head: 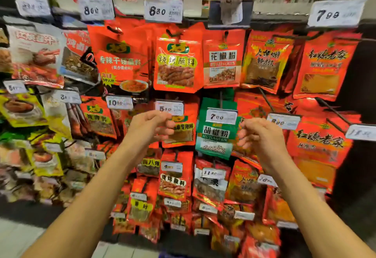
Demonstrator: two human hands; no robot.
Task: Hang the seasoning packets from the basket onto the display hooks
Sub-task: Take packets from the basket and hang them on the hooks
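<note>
A: Start with the hands. What are they doing?

B: The left hand (pixel 151 124) is raised before the display with its fingers loosely curled and nothing in them; thumb and forefinger sit just in front of a small white price tag marked 5.80 (pixel 169 107). The right hand (pixel 259 135) is up at the same height, fingers also loosely bent, grasping nothing. Both are blurred, so finer detail is lost.

A: And between them?

B: A green foil packet with white Chinese lettering (pixel 215 135) hangs from a thin dark metal hook (pixel 221 100), under a white tag reading 7.00 (pixel 221 116). It lies between the two hands, touching neither as far as I can tell.

A: Further out?

B: Behind the left hand hangs a red foil packet with a brown powder window (pixel 183 131). Above, a row of red seasoning packets on hooks: a red-orange packet picturing grilled meat (pixel 176 64), then a red packet with a white label panel (pixel 222 60). White tags above read 8.00 (pixel 96 9) and 6.80 (pixel 163 10).

A: The basket?

B: Not in view.
</note>
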